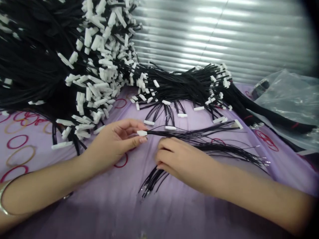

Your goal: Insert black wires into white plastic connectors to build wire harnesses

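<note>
At frame centre the left hand (117, 139) pinches a small white plastic connector (142, 133) on thin black wires (189, 135), the right hand (179, 159) curled over loose black wires (152, 181) on smooth lilac cloth (174, 212) below ribbed metal shutters (224, 36).

2 hands (117, 139), 1 bangle (5, 199), 1 plastic bag (289, 96), too many connectors (99, 66) to count.

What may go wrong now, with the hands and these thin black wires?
The left hand pinches a white plug whose wires run over the right hand; a pull might snag them. The loose wires under the right hand fan out and may tangle. The big pile lies close, so finished and loose pieces might mix.
</note>
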A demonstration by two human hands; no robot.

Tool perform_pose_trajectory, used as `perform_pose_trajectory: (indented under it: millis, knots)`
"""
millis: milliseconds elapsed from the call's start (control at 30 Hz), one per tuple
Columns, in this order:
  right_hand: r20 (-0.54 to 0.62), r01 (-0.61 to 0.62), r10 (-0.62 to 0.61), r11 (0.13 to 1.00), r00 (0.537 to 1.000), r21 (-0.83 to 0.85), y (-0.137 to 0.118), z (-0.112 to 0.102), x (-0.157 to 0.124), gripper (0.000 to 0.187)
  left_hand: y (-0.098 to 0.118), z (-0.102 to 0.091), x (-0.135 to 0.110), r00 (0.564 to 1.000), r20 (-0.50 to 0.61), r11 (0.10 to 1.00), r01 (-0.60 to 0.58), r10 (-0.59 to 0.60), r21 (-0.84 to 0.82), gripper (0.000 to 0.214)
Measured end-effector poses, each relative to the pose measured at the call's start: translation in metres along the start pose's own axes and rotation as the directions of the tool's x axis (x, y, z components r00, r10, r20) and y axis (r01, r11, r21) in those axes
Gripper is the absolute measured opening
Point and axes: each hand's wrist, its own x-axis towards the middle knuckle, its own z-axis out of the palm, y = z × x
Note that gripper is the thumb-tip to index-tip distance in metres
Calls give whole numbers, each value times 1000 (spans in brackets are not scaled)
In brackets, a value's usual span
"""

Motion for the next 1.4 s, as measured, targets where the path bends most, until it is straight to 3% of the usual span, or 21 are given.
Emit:
perform_pose_trajectory:
  millis: [100, 200, 300, 400, 500, 600, 733, 867, 1100, 1200, 1400]
  knots:
    - [56, 3, -4, 1000, 998, 20, 0, -3, -1, 14, 7, -3, -7, 996, 25, 981, -89, 86, 171, 23]
    - [102, 15, -17, 1000, 995, 26, -2, -5, -3, 11, 15, -6, -13, 997, 21, 965, -81, 78, 250, 26]
    - [58, 12, -17, 996, 998, 86, -6, -12, -4, 8, 20, -10, -12, 998, 60, 983, 14, -25, 182, 20]
    - [74, -93, 77, 966, 994, 239, -10, -23, -3, 10, 19, -10, -8, 984, 113, 990, 134, -139, 50, 15]
    - [48, -140, 132, 905, 990, 402, -12, -29, -1, 8, 17, -6, -7, 944, 179, 947, 301, -278, -112, 16]
    - [3, -118, 134, 864, 991, 489, -10, -26, 1, 11, 17, -2, -9, 893, 242, 913, 404, -378, -63, 19]
    - [11, -185, 204, 862, 979, 473, -13, -24, -1, 11, 14, 0, -12, 883, 229, 909, 415, -411, 32, 27]
    - [13, -162, 182, 837, 983, 523, -17, -28, -2, 11, 9, -1, -11, 891, 232, 917, 397, -391, 23, 28]
    - [-8, -159, 206, 779, 978, 606, -13, -30, 2, 9, 9, 1, -11, 844, 311, 823, 515, -437, -241, 15]
    - [-30, -141, 211, 747, 977, 650, -10, -27, 3, 9, 8, 2, -9, 834, 331, 806, 530, -441, -263, 17]
    - [-161, -76, 201, 819, 966, 568, -11, -25, 0, 11, 4, 3, -7, 844, 287, 829, 517, -453, -211, 15]
